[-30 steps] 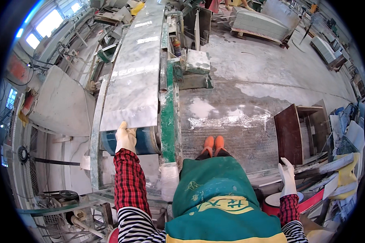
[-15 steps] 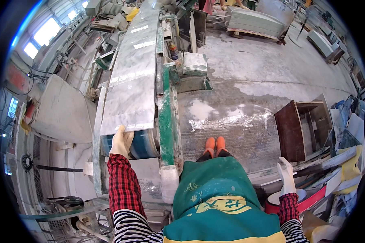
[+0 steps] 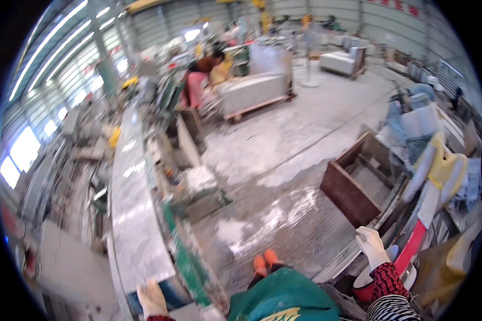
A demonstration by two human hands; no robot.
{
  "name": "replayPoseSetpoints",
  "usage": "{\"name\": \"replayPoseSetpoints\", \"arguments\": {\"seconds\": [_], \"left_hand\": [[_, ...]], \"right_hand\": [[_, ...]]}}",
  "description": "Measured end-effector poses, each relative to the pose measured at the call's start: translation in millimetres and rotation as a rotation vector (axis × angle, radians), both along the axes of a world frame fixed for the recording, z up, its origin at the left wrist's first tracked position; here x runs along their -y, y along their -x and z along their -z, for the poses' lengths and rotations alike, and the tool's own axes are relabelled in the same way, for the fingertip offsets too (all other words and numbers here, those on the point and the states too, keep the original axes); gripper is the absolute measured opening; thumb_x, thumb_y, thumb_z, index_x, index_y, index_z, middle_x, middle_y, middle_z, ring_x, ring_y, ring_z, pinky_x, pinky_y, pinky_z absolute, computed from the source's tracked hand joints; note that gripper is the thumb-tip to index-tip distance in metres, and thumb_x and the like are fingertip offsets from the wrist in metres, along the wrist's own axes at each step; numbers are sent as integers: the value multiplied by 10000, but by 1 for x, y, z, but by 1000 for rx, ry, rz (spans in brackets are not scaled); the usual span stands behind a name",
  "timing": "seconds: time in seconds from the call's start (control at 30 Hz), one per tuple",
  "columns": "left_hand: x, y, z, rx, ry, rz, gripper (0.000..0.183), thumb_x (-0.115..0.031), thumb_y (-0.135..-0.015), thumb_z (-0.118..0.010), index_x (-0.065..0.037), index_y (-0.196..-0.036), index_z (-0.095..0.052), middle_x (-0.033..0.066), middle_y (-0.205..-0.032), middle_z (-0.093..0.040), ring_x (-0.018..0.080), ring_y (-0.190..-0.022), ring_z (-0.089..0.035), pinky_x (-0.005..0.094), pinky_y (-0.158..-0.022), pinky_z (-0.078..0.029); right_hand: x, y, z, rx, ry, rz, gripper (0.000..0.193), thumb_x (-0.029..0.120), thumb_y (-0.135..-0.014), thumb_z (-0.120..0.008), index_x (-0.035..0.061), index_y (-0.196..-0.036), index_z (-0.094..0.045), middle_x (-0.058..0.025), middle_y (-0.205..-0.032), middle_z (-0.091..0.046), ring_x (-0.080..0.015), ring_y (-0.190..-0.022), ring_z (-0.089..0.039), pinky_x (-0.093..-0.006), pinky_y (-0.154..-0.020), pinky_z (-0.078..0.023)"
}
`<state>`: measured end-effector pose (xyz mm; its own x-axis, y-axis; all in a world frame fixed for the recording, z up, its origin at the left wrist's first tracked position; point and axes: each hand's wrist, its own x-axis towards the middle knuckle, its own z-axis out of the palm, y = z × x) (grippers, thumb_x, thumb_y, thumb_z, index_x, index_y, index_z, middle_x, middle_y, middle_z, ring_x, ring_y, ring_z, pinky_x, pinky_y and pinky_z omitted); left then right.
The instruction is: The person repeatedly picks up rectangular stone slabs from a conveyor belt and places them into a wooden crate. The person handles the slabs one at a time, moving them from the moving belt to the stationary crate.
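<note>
A long grey-white polished stone slab [image 3: 139,241] lies on the conveyor at my left. My left hand [image 3: 152,299], in a pale glove, is at the slab's near edge and appears closed on it; motion blurs the fingers. A blue roller or belt end [image 3: 175,291] shows just under that edge. Out to the right, my right hand [image 3: 373,247], also gloved, hangs in the air with fingers slightly bent and apart, holding nothing. It is nearest to a brown open-topped box [image 3: 349,195] and a round, white-topped red container [image 3: 363,289].
A green machine rail [image 3: 190,265] runs between the conveyor and me. Stacked slabs [image 3: 254,95] rest on a pallet farther off, with a person [image 3: 206,69] bending beside them. Offcuts and a red strip [image 3: 411,247] crowd the right side. The concrete floor [image 3: 251,139] has wet patches.
The view has swung up and to the right, so the slab and my left hand appear lower and farther left. My right hand's fingers, stretched out before, are more bent now.
</note>
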<state>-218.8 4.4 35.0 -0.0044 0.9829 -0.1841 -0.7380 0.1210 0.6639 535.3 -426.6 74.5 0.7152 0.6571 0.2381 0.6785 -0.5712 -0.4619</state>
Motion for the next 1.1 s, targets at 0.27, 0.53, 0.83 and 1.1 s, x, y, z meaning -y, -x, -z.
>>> {"name": "replayPoseSetpoints", "arguments": {"seconds": [0.27,0.53,0.83,1.1], "left_hand": [[59,-203,-136,-1706,-95,-44,375,-206,-1060,-544,85,-1289,-607,206,-1268,-676,284,-1176,-648,409,-983,-529],[38,-275,-75,-2010,-1289,253,348,-217,-893,-701,-63,-1204,-666,207,-1156,-666,425,-1110,-571,498,-969,-466],[67,-306,-117,-2040,-1168,414,102,-195,-837,-725,-112,-894,-706,148,-930,-639,379,-917,-575,499,-853,-460],[54,-294,-95,-2052,-1180,443,129,-229,-889,-664,-120,-858,-726,95,-892,-691,307,-945,-622,463,-889,-448]], "right_hand": [[114,-83,-94,537,-8,589,366,121,-906,-678,13,-1254,-641,-226,-1293,-640,-412,-1256,-573,-478,-1095,-450],[184,-118,-11,556,151,765,415,159,-1019,-561,40,-1417,-558,-220,-1461,-545,-407,-1375,-485,-493,-1173,-369],[170,-99,-45,455,222,803,416,133,-995,-565,37,-1400,-568,-209,-1469,-545,-387,-1399,-466,-483,-1193,-341],[168,-97,-37,505,256,777,477,84,-954,-586,29,-1426,-541,-206,-1449,-555,-395,-1375,-482,-489,-1181,-354]]}}
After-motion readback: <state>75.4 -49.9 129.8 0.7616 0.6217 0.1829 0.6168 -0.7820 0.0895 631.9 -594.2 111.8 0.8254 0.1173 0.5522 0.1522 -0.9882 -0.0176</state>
